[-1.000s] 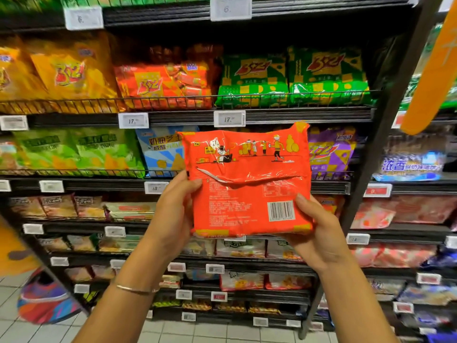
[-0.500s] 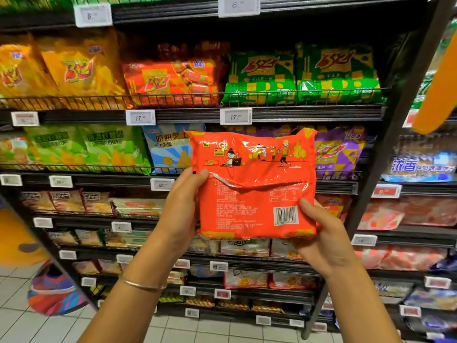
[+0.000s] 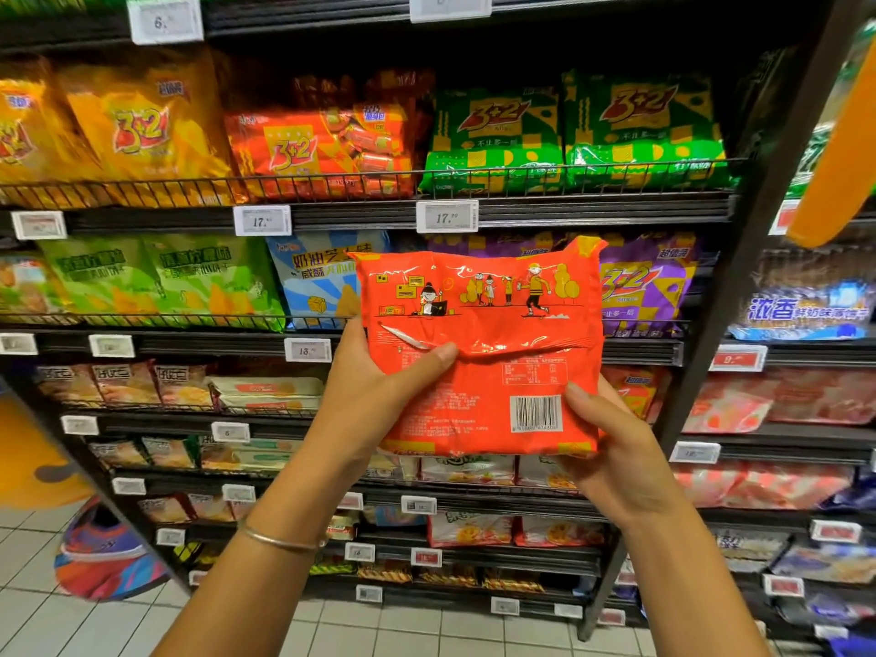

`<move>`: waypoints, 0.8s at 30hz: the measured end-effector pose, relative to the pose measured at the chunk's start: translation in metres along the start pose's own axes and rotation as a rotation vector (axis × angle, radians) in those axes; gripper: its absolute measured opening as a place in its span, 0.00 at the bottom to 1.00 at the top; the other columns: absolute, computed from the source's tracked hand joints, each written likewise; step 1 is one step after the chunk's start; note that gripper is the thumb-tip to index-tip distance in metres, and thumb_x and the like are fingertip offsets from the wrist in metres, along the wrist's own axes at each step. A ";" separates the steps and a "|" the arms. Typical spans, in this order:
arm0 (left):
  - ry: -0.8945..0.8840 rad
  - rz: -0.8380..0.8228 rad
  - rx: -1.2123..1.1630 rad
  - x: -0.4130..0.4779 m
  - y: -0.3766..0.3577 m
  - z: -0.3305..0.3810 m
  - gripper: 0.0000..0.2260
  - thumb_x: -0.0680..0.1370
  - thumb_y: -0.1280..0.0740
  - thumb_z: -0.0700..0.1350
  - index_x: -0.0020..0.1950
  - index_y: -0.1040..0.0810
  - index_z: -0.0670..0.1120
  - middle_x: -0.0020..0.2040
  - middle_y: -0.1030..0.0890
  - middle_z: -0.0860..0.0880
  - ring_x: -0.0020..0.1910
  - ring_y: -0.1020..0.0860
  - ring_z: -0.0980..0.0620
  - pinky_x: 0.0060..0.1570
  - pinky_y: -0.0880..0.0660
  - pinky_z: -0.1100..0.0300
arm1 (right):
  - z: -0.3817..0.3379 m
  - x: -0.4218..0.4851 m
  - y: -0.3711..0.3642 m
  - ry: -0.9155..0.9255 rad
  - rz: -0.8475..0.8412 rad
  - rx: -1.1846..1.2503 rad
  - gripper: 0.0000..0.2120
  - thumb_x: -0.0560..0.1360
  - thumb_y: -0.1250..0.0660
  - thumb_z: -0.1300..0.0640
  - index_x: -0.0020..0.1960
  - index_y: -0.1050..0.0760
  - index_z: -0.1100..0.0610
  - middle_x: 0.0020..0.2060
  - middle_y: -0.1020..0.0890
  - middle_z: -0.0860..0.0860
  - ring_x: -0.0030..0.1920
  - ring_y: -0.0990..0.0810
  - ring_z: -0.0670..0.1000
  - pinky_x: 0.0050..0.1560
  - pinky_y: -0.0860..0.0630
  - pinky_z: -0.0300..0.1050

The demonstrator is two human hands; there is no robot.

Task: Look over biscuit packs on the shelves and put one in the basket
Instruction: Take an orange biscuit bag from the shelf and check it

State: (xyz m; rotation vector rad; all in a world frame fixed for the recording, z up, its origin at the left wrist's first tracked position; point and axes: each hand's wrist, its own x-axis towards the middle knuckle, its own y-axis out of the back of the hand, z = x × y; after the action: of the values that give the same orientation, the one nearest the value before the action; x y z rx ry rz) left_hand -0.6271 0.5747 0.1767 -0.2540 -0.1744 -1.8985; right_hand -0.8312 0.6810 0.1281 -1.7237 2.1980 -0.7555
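Observation:
An orange-red biscuit pack (image 3: 479,334) is held up in front of the shelves with its back side toward me, showing cartoon figures, small print and a barcode. My left hand (image 3: 374,395) grips its left edge, thumb lying across the back seam. My right hand (image 3: 611,448) grips the lower right corner, thumb beside the barcode. No basket is in view.
Black wire-fronted shelves (image 3: 521,215) carry yellow, orange, green, blue and purple biscuit packs with white price tags. A black upright post (image 3: 739,296) divides this bay from the one on the right. An orange sign (image 3: 848,149) hangs at upper right. White tiled floor (image 3: 388,633) lies below.
The pack and both hands sit a little lower and further right in view. My left thumb has slid from the pack's left edge onto the back seam.

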 end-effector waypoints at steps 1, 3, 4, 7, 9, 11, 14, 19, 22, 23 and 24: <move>-0.008 0.011 -0.003 0.000 -0.001 0.000 0.37 0.61 0.19 0.60 0.67 0.25 0.54 0.56 0.13 0.55 0.53 0.13 0.54 0.47 0.16 0.61 | 0.000 0.000 0.001 0.008 -0.002 -0.007 0.17 0.71 0.31 0.56 0.58 0.15 0.49 0.53 0.12 0.53 0.48 0.12 0.52 0.35 0.16 0.44; -0.012 0.033 -0.002 0.000 -0.002 0.002 0.36 0.62 0.20 0.61 0.67 0.24 0.53 0.56 0.13 0.55 0.54 0.14 0.54 0.47 0.17 0.62 | 0.002 0.000 0.001 0.016 -0.005 -0.020 0.18 0.70 0.31 0.57 0.60 0.17 0.50 0.54 0.12 0.54 0.49 0.12 0.53 0.37 0.15 0.45; -0.009 0.044 0.001 0.000 -0.003 0.002 0.35 0.63 0.20 0.62 0.68 0.24 0.53 0.56 0.13 0.55 0.54 0.14 0.54 0.48 0.17 0.61 | 0.004 0.000 0.002 0.015 -0.006 -0.026 0.19 0.70 0.31 0.57 0.61 0.18 0.51 0.54 0.12 0.54 0.49 0.12 0.53 0.38 0.15 0.45; 0.016 0.077 -0.010 0.001 -0.006 0.003 0.31 0.68 0.19 0.60 0.66 0.22 0.50 0.56 0.13 0.52 0.54 0.13 0.52 0.51 0.17 0.54 | 0.009 -0.002 0.006 0.016 -0.015 -0.070 0.22 0.70 0.31 0.58 0.65 0.21 0.52 0.55 0.13 0.56 0.51 0.12 0.55 0.40 0.16 0.45; 0.024 0.097 -0.025 0.001 -0.006 0.001 0.30 0.69 0.18 0.58 0.66 0.22 0.48 0.56 0.12 0.51 0.53 0.13 0.52 0.49 0.17 0.56 | 0.012 -0.003 0.008 0.005 -0.019 -0.088 0.23 0.70 0.31 0.58 0.65 0.21 0.51 0.56 0.13 0.56 0.53 0.13 0.56 0.41 0.15 0.45; 0.038 0.087 -0.036 -0.001 -0.006 -0.001 0.31 0.69 0.20 0.58 0.68 0.23 0.48 0.57 0.13 0.51 0.54 0.13 0.52 0.48 0.17 0.58 | 0.017 -0.003 0.011 -0.007 -0.008 -0.074 0.21 0.69 0.30 0.58 0.62 0.18 0.50 0.55 0.13 0.55 0.51 0.12 0.55 0.39 0.16 0.45; 0.084 0.015 0.000 -0.002 -0.005 -0.007 0.32 0.70 0.20 0.58 0.70 0.25 0.48 0.59 0.14 0.50 0.56 0.14 0.52 0.54 0.16 0.52 | 0.023 0.001 0.015 -0.014 0.033 -0.019 0.19 0.69 0.31 0.58 0.60 0.19 0.53 0.50 0.12 0.54 0.46 0.12 0.54 0.34 0.16 0.46; 0.065 -0.157 0.162 0.001 -0.003 -0.018 0.52 0.60 0.17 0.57 0.80 0.39 0.54 0.68 0.20 0.54 0.63 0.18 0.55 0.63 0.20 0.51 | 0.032 0.004 0.027 -0.019 0.095 0.085 0.21 0.71 0.33 0.57 0.64 0.22 0.56 0.52 0.12 0.55 0.48 0.12 0.54 0.39 0.15 0.47; 0.030 -0.140 0.246 0.012 -0.012 -0.028 0.52 0.60 0.16 0.53 0.79 0.40 0.56 0.68 0.21 0.56 0.64 0.19 0.57 0.67 0.23 0.50 | 0.035 0.004 0.034 -0.015 0.131 0.036 0.24 0.72 0.33 0.57 0.69 0.24 0.57 0.56 0.13 0.56 0.53 0.13 0.56 0.45 0.15 0.47; 0.030 -0.138 0.244 0.016 -0.016 -0.033 0.50 0.61 0.16 0.52 0.78 0.38 0.56 0.67 0.21 0.56 0.63 0.19 0.58 0.67 0.22 0.50 | 0.034 0.003 0.037 -0.012 0.154 0.012 0.25 0.72 0.33 0.57 0.69 0.25 0.57 0.56 0.13 0.56 0.54 0.13 0.56 0.45 0.15 0.47; 0.028 -0.146 0.241 0.021 -0.021 -0.037 0.48 0.61 0.16 0.52 0.76 0.37 0.56 0.67 0.21 0.56 0.62 0.19 0.59 0.66 0.22 0.51 | 0.033 0.003 0.041 -0.007 0.181 -0.011 0.25 0.72 0.32 0.57 0.69 0.25 0.56 0.55 0.13 0.56 0.53 0.13 0.56 0.45 0.15 0.47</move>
State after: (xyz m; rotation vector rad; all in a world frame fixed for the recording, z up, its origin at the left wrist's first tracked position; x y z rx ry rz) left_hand -0.6573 0.5538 0.1462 -0.0516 -0.4093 -2.0021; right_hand -0.8492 0.6771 0.0788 -1.5036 2.3187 -0.6931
